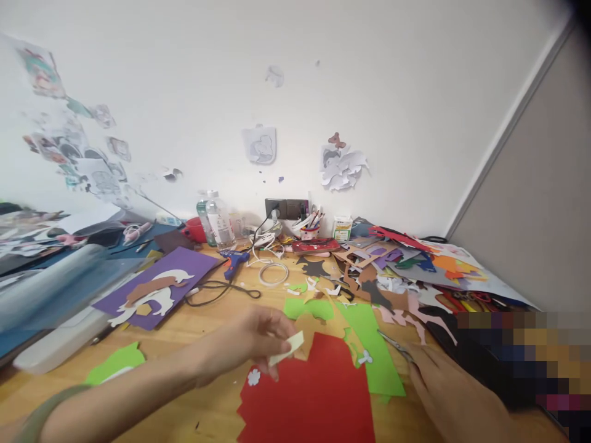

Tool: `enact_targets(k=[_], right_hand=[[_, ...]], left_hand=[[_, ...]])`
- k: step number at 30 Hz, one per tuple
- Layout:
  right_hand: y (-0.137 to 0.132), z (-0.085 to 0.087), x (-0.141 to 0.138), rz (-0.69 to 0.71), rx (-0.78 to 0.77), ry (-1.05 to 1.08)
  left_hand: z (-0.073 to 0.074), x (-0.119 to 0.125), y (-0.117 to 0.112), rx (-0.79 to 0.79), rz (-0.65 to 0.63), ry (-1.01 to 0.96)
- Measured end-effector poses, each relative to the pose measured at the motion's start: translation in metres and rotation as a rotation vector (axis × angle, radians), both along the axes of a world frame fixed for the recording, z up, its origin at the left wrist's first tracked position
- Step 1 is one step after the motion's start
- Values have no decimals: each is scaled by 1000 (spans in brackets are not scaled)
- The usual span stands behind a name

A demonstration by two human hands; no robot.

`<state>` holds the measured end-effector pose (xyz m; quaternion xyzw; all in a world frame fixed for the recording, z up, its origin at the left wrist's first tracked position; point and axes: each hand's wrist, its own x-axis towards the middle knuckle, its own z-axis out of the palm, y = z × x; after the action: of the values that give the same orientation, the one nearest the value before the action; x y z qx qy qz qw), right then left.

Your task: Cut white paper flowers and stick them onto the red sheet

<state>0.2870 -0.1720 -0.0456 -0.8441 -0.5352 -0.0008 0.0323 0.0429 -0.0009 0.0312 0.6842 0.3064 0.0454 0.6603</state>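
Note:
Between the thumb and fingers of my left hand (261,341) is a small pale yellow piece of paper (287,348), held above a large red sheet (318,394) with a jagged left edge. A white flower-shaped cutout (253,377) lies at the red sheet's left side. My right hand (452,387) is closed around the handles of a pair of scissors (396,346), whose blades point up and left over a bright green sheet (376,351). A small white cutout (365,357) lies where the red and green sheets meet.
A purple sheet (184,271) bearing brown and white cutouts lies to the left. Behind it are a blue glue gun (235,263), a tape roll (273,274) and plastic bottles (220,221). Colored scraps (383,289) pile up at the right. A green cutout (117,363) lies near my left forearm.

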Motion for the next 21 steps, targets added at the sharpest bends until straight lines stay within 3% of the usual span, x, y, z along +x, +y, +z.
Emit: enact_targets(k=[4,8,13,16,21], right_hand=[[22,-6,-13,-3,147,325],[34,-12,-17,-36,137,411],[37,-12,-15,-35,98,476],[38,3,-30,-65,120,517],[39,42,-98,90,202,974]], left_hand=[[-23,-38,-19,-111,122,-46],[-52,-57,-33,-254,221,-173],[-62,-63,-53,-370,323,-158],[-66,-59,-62,-374,451,-246],[-77,-47,-69,-400,513,-478]])
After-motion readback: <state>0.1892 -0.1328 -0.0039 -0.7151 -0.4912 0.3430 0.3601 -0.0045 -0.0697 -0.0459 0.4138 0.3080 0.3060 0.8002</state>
